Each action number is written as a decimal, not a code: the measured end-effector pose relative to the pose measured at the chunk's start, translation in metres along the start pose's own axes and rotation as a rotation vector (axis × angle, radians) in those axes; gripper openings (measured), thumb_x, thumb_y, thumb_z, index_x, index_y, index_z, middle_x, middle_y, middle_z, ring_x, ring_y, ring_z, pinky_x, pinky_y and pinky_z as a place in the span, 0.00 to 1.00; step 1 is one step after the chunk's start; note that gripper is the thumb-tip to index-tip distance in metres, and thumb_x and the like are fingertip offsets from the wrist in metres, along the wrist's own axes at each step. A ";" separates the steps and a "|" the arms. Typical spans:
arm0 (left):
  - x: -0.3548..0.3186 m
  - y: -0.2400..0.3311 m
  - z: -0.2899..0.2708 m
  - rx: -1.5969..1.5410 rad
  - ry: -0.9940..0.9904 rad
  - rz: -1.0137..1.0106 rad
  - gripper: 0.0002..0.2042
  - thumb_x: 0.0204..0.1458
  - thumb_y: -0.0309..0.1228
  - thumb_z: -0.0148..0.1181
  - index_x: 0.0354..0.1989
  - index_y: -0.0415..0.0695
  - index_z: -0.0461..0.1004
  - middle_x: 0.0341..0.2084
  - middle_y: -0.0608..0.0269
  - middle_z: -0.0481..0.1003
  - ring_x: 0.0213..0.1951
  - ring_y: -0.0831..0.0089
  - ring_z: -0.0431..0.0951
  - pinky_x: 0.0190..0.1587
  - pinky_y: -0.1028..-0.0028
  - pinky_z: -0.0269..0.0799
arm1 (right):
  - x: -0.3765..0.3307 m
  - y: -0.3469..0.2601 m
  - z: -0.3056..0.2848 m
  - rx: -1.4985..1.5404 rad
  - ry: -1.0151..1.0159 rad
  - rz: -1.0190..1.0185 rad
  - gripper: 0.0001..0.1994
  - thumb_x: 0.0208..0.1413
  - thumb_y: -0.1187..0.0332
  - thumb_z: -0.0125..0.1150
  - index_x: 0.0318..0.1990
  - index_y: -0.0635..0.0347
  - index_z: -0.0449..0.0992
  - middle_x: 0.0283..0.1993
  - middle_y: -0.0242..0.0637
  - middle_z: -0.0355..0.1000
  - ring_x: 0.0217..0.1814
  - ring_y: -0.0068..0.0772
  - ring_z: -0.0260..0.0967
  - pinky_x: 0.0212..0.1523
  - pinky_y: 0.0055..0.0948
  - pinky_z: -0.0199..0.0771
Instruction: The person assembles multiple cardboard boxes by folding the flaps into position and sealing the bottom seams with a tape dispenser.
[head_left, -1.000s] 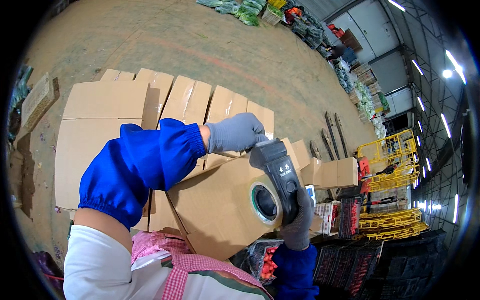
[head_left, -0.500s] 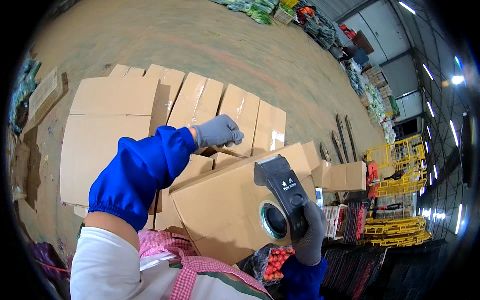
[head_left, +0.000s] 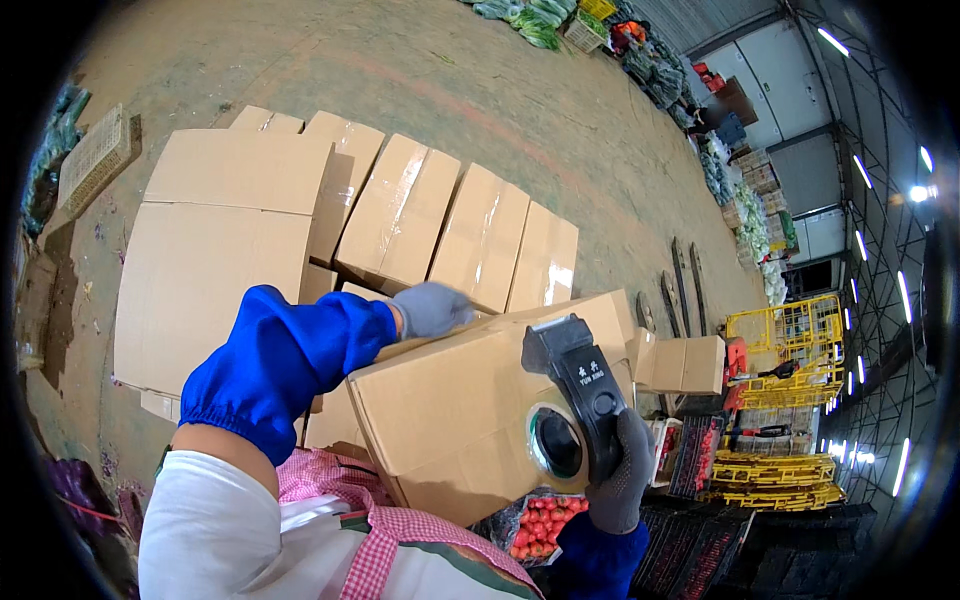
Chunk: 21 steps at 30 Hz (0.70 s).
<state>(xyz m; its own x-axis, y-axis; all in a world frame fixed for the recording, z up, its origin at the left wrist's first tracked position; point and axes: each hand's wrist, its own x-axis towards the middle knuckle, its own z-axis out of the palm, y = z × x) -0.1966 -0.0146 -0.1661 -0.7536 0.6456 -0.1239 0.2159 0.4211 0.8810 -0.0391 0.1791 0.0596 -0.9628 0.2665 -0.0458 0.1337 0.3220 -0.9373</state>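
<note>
At left, 1 large carton [head_left: 215, 270]; at centre, my gloved left hand [head_left: 432, 310], fingers curled by the upper edge of a tilted carton [head_left: 460, 420], whether pinching anything I cannot tell; lower centre, red produce [head_left: 545, 524]; right of centre, a black tape dispenser [head_left: 590, 385], gripped in my right hand [head_left: 622, 470]; far right, yellow racks [head_left: 785, 330].

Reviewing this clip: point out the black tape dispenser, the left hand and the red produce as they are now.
Black tape dispenser [head_left: 588, 385]: head view, on its body.
Left hand [head_left: 432, 309]: head view, on the grey glove's back.
Red produce [head_left: 543, 526]: head view, amid the visible pieces.
</note>
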 end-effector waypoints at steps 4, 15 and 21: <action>-0.003 0.051 -0.026 -0.606 -0.105 0.259 0.19 0.63 0.44 0.45 0.53 0.45 0.73 0.47 0.49 0.75 0.45 0.62 0.77 0.48 0.69 0.71 | -0.006 0.004 -0.010 -0.415 0.050 -0.401 0.15 0.61 0.65 0.46 0.26 0.66 0.70 0.25 0.32 0.63 0.26 0.19 0.59 0.26 0.23 0.59; -0.156 0.215 0.026 0.674 0.192 0.137 0.39 0.47 0.57 0.55 0.54 0.29 0.65 0.52 0.34 0.66 0.56 0.40 0.65 0.59 0.49 0.57 | 0.008 0.021 -0.024 0.237 -0.304 -0.083 0.17 0.64 0.62 0.45 0.47 0.69 0.72 0.47 0.44 0.72 0.45 0.26 0.72 0.45 0.26 0.74; -0.168 0.205 0.105 0.780 0.443 0.076 0.45 0.36 0.48 0.66 0.60 0.28 0.58 0.60 0.35 0.57 0.63 0.34 0.53 0.65 0.41 0.40 | -0.002 0.018 -0.038 0.428 -0.591 -0.066 0.19 0.61 0.73 0.49 0.59 0.69 0.61 0.56 0.46 0.66 0.53 0.34 0.69 0.51 0.29 0.72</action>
<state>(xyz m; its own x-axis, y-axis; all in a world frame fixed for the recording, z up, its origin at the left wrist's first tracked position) 0.0392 0.0302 -0.0120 -0.8556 0.4523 0.2516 0.5132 0.8044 0.2992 -0.0260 0.2185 0.0559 -0.9477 -0.3151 -0.0505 0.0845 -0.0952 -0.9919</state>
